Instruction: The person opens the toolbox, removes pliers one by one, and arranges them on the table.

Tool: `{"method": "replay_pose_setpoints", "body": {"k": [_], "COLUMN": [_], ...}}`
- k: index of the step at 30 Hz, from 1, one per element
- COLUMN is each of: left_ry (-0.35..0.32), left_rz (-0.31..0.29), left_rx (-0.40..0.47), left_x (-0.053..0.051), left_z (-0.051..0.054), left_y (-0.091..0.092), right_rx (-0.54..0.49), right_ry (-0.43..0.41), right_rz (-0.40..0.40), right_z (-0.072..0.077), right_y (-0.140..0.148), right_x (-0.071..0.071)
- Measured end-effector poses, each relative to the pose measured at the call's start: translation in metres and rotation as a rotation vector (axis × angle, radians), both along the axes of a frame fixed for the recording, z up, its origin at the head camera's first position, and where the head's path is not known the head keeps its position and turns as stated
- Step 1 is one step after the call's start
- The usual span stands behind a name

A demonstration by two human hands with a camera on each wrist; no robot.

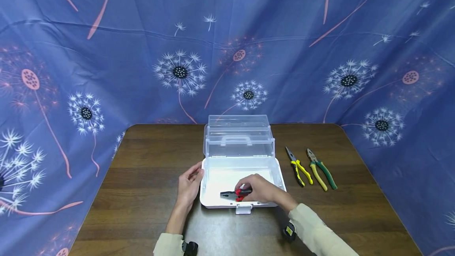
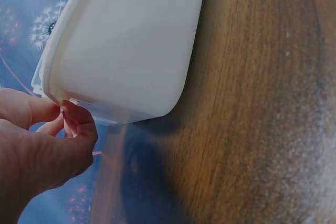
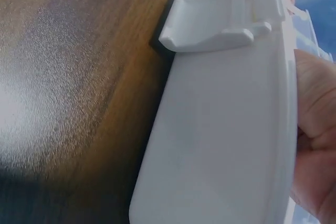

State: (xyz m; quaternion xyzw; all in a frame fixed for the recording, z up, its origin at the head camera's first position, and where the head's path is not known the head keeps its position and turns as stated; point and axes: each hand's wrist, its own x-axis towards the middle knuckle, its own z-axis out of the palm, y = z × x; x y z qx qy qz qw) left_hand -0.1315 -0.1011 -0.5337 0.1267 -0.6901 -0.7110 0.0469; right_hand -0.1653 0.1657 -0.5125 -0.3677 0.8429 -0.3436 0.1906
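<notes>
A white plastic toolbox (image 1: 279,177) stands on the table with its clear lid (image 1: 239,129) raised at the back. My left hand (image 1: 189,187) is at the box's left side; in the left wrist view its thumb and fingers pinch the white rim (image 2: 52,72). Inside the box, my right hand (image 1: 261,189) holds combination pliers (image 1: 229,195) with red and black handles, their jaws pointing left. The right wrist view shows the white front latch (image 3: 210,24) hanging down and part of the right hand (image 3: 315,129) behind the front wall, with the pliers hidden.
Right of the box lie long-nose pliers (image 1: 298,167) with yellow and black handles, and beside them pliers (image 1: 321,170) with green and yellow handles. The brown wooden table (image 1: 142,161) meets a blue dandelion-patterned cloth (image 1: 142,70) at the back and sides.
</notes>
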Motion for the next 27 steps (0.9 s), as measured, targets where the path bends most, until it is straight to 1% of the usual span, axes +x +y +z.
{"method": "replay_pose_setpoints", "body": {"k": [4,8,12,15,18,24,27], "left_ry": [0.002,-0.001,-0.001,0.003,-0.006,-0.018,-0.012], "left_rz": [-0.004,0.004,0.015,0.018,0.018,0.007,0.005], "left_rx": [0.009,0.014,0.006,-0.01,-0.01,0.002,0.001], "left_x": [-0.001,0.0,0.0,0.0,0.0,0.0,0.0], "left_z": [-0.001,0.0,-0.001,-0.001,-0.001,-0.001,-0.001], "left_y": [0.0,-0.001,-0.002,-0.002,-0.002,-0.001,0.0], "right_rx": [-0.061,-0.102,-0.092,-0.084,-0.113,-0.233,-0.239], "right_ry": [-0.003,0.002,-0.025,-0.06,-0.087,-0.117,-0.106], "right_rz": [-0.042,-0.094,-0.173,-0.24,-0.307,-0.414,-0.497], "right_z": [0.009,0.025,0.039,0.044,0.048,0.059,0.065], "right_y": [0.011,0.024,0.037,0.047,0.06,0.086,0.103], "right_x": [0.001,0.001,0.002,0.002,0.002,-0.001,-0.002]}}
